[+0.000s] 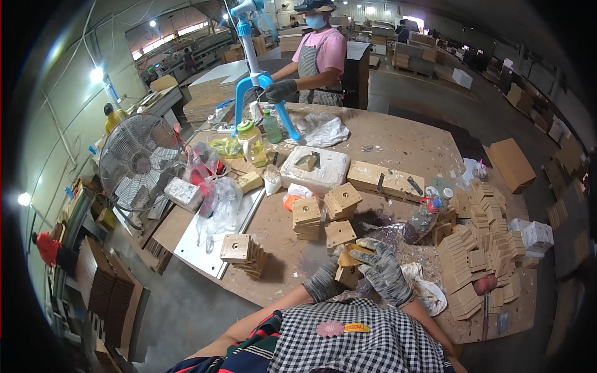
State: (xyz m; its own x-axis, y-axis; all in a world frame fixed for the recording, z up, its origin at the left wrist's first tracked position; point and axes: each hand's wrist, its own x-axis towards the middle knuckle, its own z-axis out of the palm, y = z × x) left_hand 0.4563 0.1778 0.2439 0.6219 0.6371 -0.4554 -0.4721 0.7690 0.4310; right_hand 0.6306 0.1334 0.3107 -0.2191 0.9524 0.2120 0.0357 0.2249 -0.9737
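Both my hands wear grey knitted gloves and meet at the near edge of the table. My left hand (324,281) is closed around a small square wooden block (348,277), partly hidden by the gloves. In my right hand (384,271) is a folded brownish-orange piece (352,255), perhaps sandpaper, pressed against the top of that block. Just beyond stands a short stack of wooden blocks (340,232) with a round hole in the top one. More such stacks, a leaning stack (236,247) among them, stand to the left and farther back.
A big heap of wooden blocks (482,248) covers the table's right side, with a red-headed mallet (485,285) and a white rag (425,287) near it. A clear bottle (426,214) lies beyond my right hand. A fan (140,160) stands left; a co-worker (320,56) stands across the table.
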